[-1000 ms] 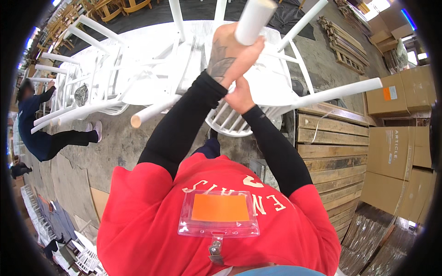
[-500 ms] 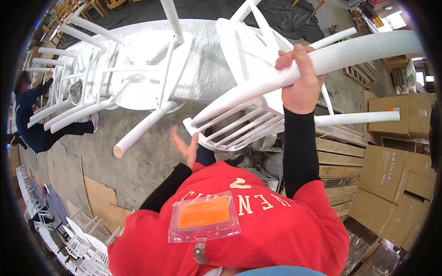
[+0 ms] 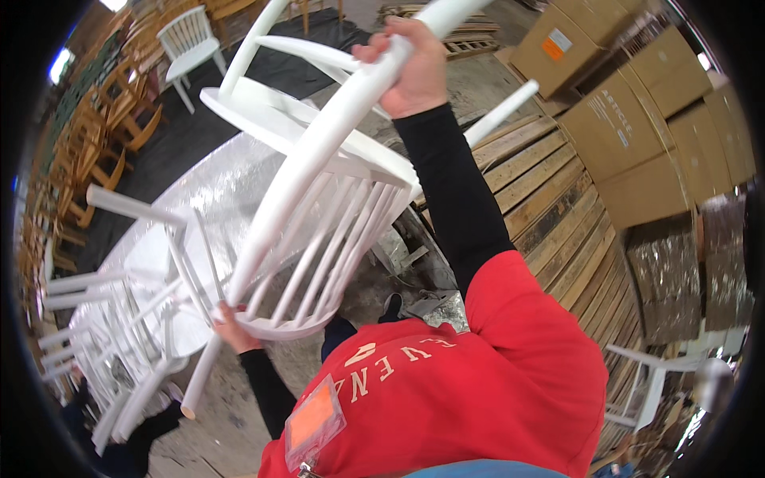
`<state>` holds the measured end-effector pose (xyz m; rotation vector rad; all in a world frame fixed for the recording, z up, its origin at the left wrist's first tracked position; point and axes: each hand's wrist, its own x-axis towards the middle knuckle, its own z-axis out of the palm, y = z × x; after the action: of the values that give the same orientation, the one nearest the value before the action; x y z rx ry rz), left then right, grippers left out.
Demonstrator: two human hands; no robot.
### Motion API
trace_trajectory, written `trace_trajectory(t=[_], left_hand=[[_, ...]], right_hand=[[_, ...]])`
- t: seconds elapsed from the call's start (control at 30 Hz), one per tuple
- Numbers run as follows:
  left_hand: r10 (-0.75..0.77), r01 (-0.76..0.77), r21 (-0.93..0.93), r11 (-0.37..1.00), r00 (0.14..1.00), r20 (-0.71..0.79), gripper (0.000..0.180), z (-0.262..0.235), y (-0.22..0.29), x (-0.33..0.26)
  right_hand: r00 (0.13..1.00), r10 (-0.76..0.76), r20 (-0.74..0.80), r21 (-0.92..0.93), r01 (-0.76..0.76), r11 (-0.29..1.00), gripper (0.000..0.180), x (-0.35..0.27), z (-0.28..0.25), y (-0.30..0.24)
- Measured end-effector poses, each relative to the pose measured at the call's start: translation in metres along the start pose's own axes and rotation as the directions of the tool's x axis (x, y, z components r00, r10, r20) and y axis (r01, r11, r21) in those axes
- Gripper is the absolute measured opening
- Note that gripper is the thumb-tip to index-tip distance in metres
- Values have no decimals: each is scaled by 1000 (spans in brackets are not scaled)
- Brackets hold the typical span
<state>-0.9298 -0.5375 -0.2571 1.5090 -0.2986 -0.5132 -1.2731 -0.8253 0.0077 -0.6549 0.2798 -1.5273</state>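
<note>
A white spindle-back chair (image 3: 291, 183) is tipped over in front of me, its spindled back slanting down toward my body. My right hand (image 3: 414, 68) is raised and wrapped round one of its thick legs. Lower down, my left hand (image 3: 235, 328) holds the left end of the chair's curved top rail (image 3: 291, 328). The chair's seat (image 3: 267, 115) lies beyond the near leg, which partly hides it.
Several overturned white chairs (image 3: 159, 255) crowd a plastic-covered table (image 3: 203, 179) at left, near a person in dark clothes (image 3: 143, 438). A slatted wooden platform (image 3: 550, 215) and cardboard boxes (image 3: 621, 119) stand at right. Wooden chairs (image 3: 127, 111) and an upright white chair (image 3: 190, 52) are farther back.
My left hand, open beside the top rail before, now grips its end. The chair has swung, its back shifting left and down, and my view has turned to the right.
</note>
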Motion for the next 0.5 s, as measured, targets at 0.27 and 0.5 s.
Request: trace_trajectory(t=[0.27, 0.5], left_hand=[[436, -592, -17, 805, 573, 694, 32, 135, 272, 21], [376, -829, -311, 464, -133, 917, 23, 383, 396, -182]], right_hand=[[877, -319, -360, 458, 464, 759, 24, -83, -146, -179], [455, -684, -571, 319, 890, 326, 27, -233, -293, -264]])
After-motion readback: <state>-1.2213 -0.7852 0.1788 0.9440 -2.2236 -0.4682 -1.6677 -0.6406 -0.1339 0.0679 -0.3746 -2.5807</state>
